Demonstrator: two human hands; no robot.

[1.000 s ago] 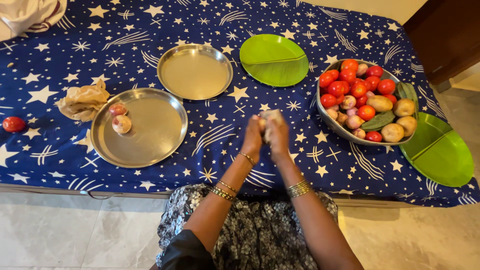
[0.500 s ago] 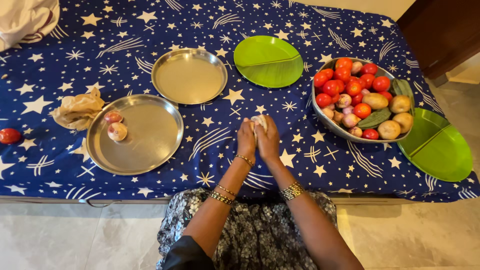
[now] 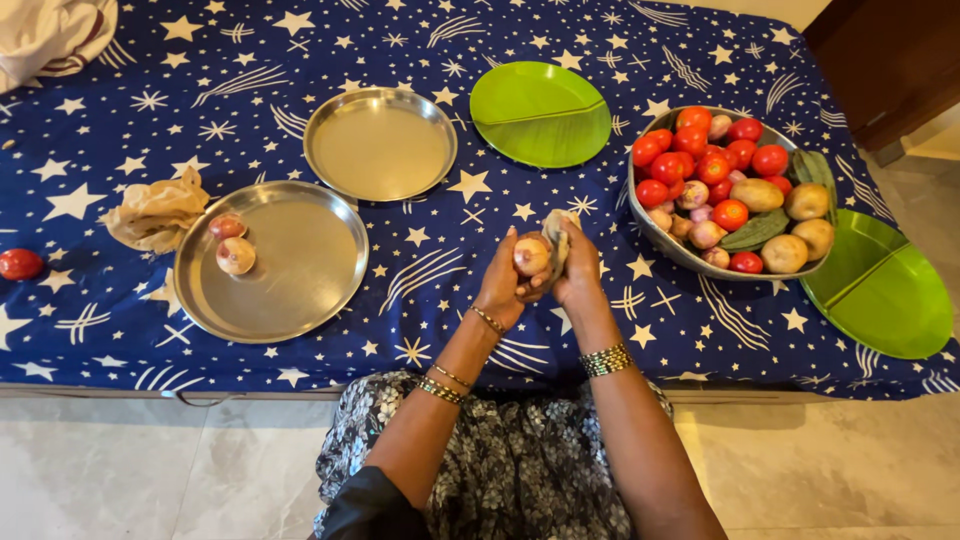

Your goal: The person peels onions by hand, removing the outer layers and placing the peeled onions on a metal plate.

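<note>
Left hand [image 3: 500, 285] cups an onion [image 3: 530, 256] while my right hand [image 3: 578, 268] grips its loose papery skin [image 3: 557, 228], held over the starry cloth [image 3: 440, 260] between steel plate [image 3: 285, 265] and vegetable bowl [image 3: 690, 258].

left hand [image 3: 503, 283]: fingers curled, gripping | right hand [image 3: 577, 268]: fingers curled, gripping | hands touching, forearms converging

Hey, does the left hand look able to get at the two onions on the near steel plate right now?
Probably yes, once freed. The left hand grips an onion together with the right hand. The two onions lie uncovered on the steel plate to its left, with only bare cloth between.
</note>
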